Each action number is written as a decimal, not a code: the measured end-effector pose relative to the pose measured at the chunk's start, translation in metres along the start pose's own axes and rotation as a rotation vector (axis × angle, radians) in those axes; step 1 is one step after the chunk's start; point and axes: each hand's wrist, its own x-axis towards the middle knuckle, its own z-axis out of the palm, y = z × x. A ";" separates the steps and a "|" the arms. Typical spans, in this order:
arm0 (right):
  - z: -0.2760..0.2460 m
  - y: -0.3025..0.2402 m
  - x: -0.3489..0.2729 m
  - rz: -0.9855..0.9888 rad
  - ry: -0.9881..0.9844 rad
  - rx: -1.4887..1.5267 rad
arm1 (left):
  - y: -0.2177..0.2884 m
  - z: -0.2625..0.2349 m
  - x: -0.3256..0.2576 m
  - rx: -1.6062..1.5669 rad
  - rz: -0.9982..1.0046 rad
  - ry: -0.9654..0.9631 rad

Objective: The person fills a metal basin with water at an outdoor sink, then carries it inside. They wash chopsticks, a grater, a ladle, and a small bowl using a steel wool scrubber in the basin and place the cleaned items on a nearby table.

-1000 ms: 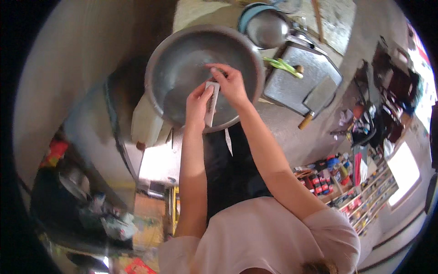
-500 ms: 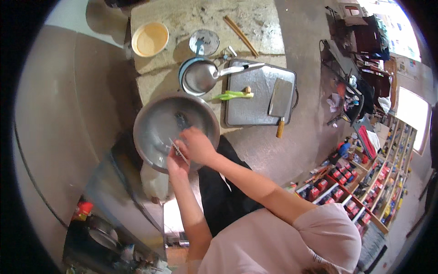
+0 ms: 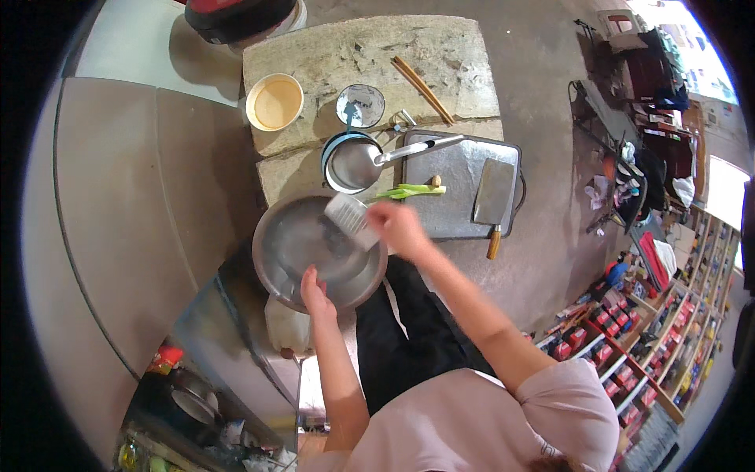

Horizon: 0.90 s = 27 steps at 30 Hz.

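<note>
White flat piece, too blurred to name any better. Was held up over the far right side of one big metal basin. Got pinched by its edge in the right hand. Half a second before, was down low in the left hand, with the right hand close by. Since then, had gone across to the right hand and up. Likely meant a free left hand, and all the carrying left to the right one. Saw nothing in that left hand, spread loosely over the near side of the basin.

Counted outward from there. Next to the basin, found one gray board, with one cleaver, one small brown lump and some green stalks, too bunched up to count. Past the basin, spotted one metal ladle over one blue bowl. Farther out, counted one small round dish, one pale bowl and two chopsticks, all on one worn table.
</note>
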 end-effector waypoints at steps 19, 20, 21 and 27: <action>-0.093 0.091 0.172 -0.051 0.433 -0.192 | -0.014 0.010 -0.002 -0.003 0.004 -0.096; -0.083 0.086 0.159 -0.090 0.292 -0.088 | -0.011 0.012 -0.004 -0.018 -0.002 -0.116; -0.075 0.081 0.148 -0.129 0.150 0.015 | -0.012 0.013 -0.003 -0.023 -0.002 -0.115; -0.058 0.066 0.109 -0.392 -0.048 -0.602 | -0.008 0.020 -0.010 -0.035 0.001 -0.154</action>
